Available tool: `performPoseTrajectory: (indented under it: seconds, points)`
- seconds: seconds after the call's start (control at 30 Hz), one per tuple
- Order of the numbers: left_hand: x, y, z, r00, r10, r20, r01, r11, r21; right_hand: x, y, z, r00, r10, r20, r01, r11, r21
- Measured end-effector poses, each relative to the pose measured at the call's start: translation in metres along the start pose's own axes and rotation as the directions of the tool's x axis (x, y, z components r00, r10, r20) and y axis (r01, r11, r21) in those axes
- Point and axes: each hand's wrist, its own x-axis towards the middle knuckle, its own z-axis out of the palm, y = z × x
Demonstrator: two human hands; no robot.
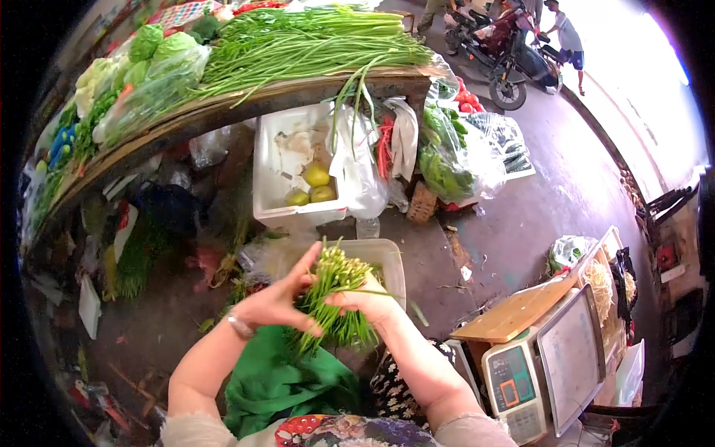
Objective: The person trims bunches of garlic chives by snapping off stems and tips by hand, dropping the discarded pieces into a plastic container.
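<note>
A bunch of thin green stems point(339, 294), chive-like with paler cut ends on top, is held upright above my lap. My right hand point(365, 298) grips it from the right side, thumb across the front. On the other side, my left hand point(287, 302) has its fingers and thumb spread apart against the stems; part of it is hidden by them. Behind the bunch is a translucent plastic tub point(391, 261). Green cloth point(279, 384) lies across my lap below my hands.
A white foam box point(272, 160) with several yellow-green fruits stands ahead, under a bench of vegetables point(313, 45). Bagged greens point(447, 153) sit beyond it. To the right are a scale point(514, 376) and a wooden board point(514, 309). A motorbike point(506, 56) and people are far off.
</note>
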Motion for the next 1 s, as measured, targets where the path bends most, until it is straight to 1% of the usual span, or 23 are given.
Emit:
performPoseTrajectory:
  seconds: [0.03, 0.07, 0.1, 0.13, 0.17, 0.2, 0.23, 0.27, 0.3, 0.33, 0.37, 0.4, 0.43, 0.53, 0.6, 0.7, 0.73, 0.77, 0.83, 0.87, 0.97, 1.0]
  points:
    - [-0.007, -0.001, -0.008, 0.999, -0.011, -0.036, 0.006, 0.991, -0.131, -0.003, -0.003, -0.006, 0.998, 0.003, -0.062, 0.000, 0.999, 0.046]
    - [-0.022, -0.011, -0.023, 0.996, -0.064, -0.060, 0.046, 0.963, -0.266, -0.007, -0.006, -0.012, 0.992, 0.011, -0.125, 0.000, 0.996, 0.089]
    - [-0.043, -0.027, -0.035, 0.938, -0.178, -0.296, 0.076, 0.942, -0.326, -0.011, -0.010, -0.017, 0.984, -0.017, -0.180, 0.033, 0.996, 0.085]
    - [-0.072, -0.052, -0.046, 0.813, -0.292, -0.504, 0.089, 0.917, -0.388, -0.013, -0.012, -0.028, 0.983, -0.015, -0.183, 0.030, 0.996, 0.081]
    - [-0.114, -0.106, -0.060, 0.653, -0.364, -0.664, 0.288, 0.931, -0.227, -0.015, -0.012, -0.041, 0.990, -0.059, -0.128, 0.069, 0.995, 0.070]
    - [-0.172, -0.174, -0.078, 0.672, -0.356, -0.650, 0.667, 0.673, 0.320, -0.015, -0.013, -0.050, 0.992, -0.105, -0.073, 0.109, 0.992, 0.063]
    - [-0.239, -0.244, -0.059, 0.689, -0.451, -0.567, 0.721, 0.510, 0.470, -0.016, -0.015, -0.054, 0.985, -0.122, -0.120, 0.118, 0.992, -0.039]
    - [-0.279, -0.281, -0.035, 0.610, -0.617, -0.497, 0.789, 0.422, 0.445, -0.017, -0.012, -0.056, 0.976, -0.132, -0.174, 0.141, 0.989, 0.038]
    - [-0.296, -0.295, -0.018, 0.490, -0.747, -0.449, 0.871, 0.393, 0.297, -0.011, -0.005, -0.065, 0.970, -0.168, -0.176, 0.168, 0.986, -0.020]
    - [-0.309, -0.309, -0.001, 0.378, -0.829, -0.413, 0.925, 0.360, 0.125, -0.007, -0.001, -0.070, 0.966, -0.181, -0.185, 0.174, 0.983, -0.052]
    - [-0.314, -0.319, 0.013, 0.305, -0.869, -0.388, 0.944, 0.330, 0.004, -0.002, 0.002, -0.075, 0.962, -0.193, -0.195, 0.179, 0.980, -0.083]
    - [-0.315, -0.329, 0.022, 0.263, -0.892, -0.367, 0.947, 0.311, -0.077, -0.002, -0.003, -0.070, 0.948, -0.213, -0.235, 0.208, 0.977, -0.046]
    - [-0.316, -0.331, 0.030, 0.237, -0.906, -0.352, 0.943, 0.301, -0.141, 0.000, 0.000, -0.070, 0.943, -0.183, -0.279, 0.195, 0.981, 0.014]
    - [-0.321, -0.334, 0.037, 0.207, -0.927, -0.314, 0.934, 0.282, -0.218, 0.007, 0.004, -0.075, 0.916, -0.085, -0.392, 0.165, 0.970, 0.177]
    - [-0.329, -0.325, 0.037, 0.184, -0.940, -0.289, 0.936, 0.257, -0.241, 0.016, 0.003, -0.080, 0.877, 0.021, -0.481, 0.089, 0.975, 0.204]
    - [-0.329, -0.315, 0.030, 0.155, -0.953, -0.261, 0.933, 0.228, -0.278, 0.038, 0.004, -0.084, 0.786, 0.181, -0.591, -0.065, 0.975, 0.213]
    - [-0.330, -0.312, 0.026, 0.143, -0.957, -0.252, 0.933, 0.215, -0.289, 0.046, 0.005, -0.085, 0.760, 0.211, -0.615, -0.104, 0.973, 0.205]
    - [-0.328, -0.311, 0.021, 0.134, -0.960, -0.244, 0.933, 0.206, -0.297, 0.053, 0.007, -0.086, 0.747, 0.212, -0.630, -0.128, 0.976, 0.177]
    - [-0.328, -0.312, 0.011, 0.108, -0.968, -0.228, 0.933, 0.178, -0.314, 0.065, 0.017, -0.093, 0.785, 0.039, -0.619, -0.054, 0.999, -0.005]
    - [-0.328, -0.311, 0.005, 0.098, -0.971, -0.220, 0.934, 0.166, -0.317, 0.075, 0.020, -0.091, 0.784, 0.059, -0.618, -0.070, 0.998, 0.006]
    - [-0.326, -0.306, -0.011, 0.078, -0.976, -0.205, 0.939, 0.141, -0.314, 0.089, 0.029, -0.088, 0.756, 0.001, -0.655, 0.082, 0.992, 0.096]
    - [-0.323, -0.304, -0.017, 0.074, -0.976, -0.205, 0.940, 0.137, -0.311, 0.091, 0.031, -0.090, 0.751, 0.012, -0.660, 0.080, 0.991, 0.109]
